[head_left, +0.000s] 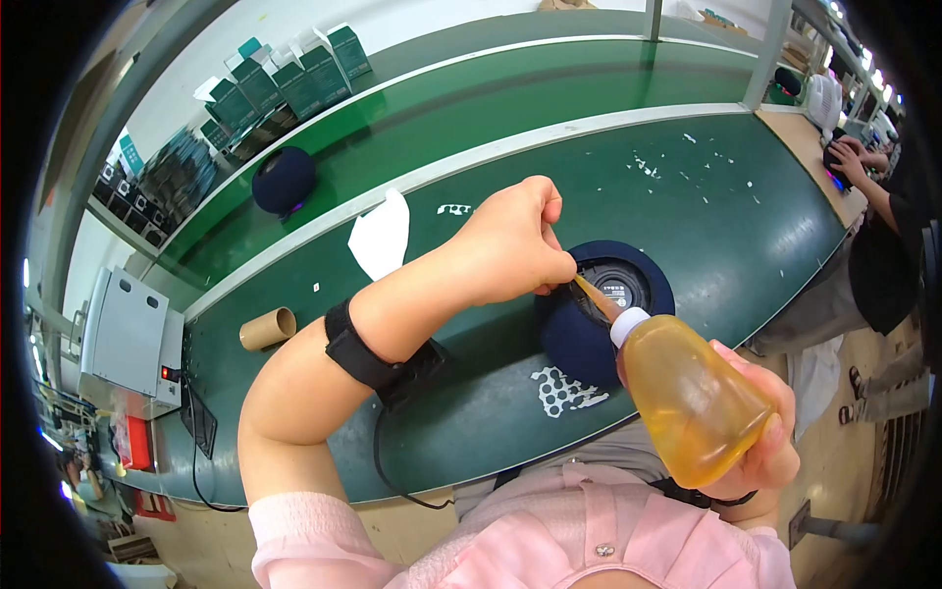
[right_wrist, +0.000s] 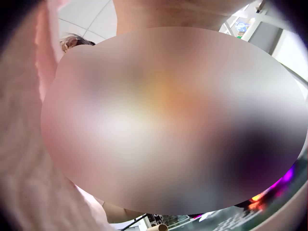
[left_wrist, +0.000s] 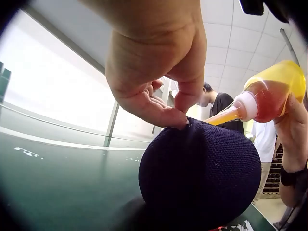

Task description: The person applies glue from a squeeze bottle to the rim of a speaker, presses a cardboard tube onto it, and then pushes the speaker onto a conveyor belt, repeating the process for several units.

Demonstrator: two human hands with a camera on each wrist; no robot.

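Note:
A round speaker (head_left: 589,344) covered in dark navy mesh fabric stands on the green bench, its dark recessed opening with a pale label facing up. With thumb and forefinger my left hand (head_left: 515,245) pinches the fabric cover at the opening's rim; the left wrist view shows the fingertips (left_wrist: 179,119) there. My right hand (head_left: 770,432) grips a squeeze bottle (head_left: 692,398) of amber liquid, tilted toward the speaker. Its thin nozzle (head_left: 595,295) reaches the rim close beside the left fingertips. Most of the right wrist view is blurred, hiding the right hand's fingers.
Perforated white scraps (head_left: 564,393) lie before the speaker. Leftward are a white sheet (head_left: 381,236), a cardboard tube (head_left: 268,329) and a grey box-shaped device (head_left: 128,329) with a cable. Another navy speaker (head_left: 285,182) and green boxes (head_left: 285,79) stand behind. Another person works at right.

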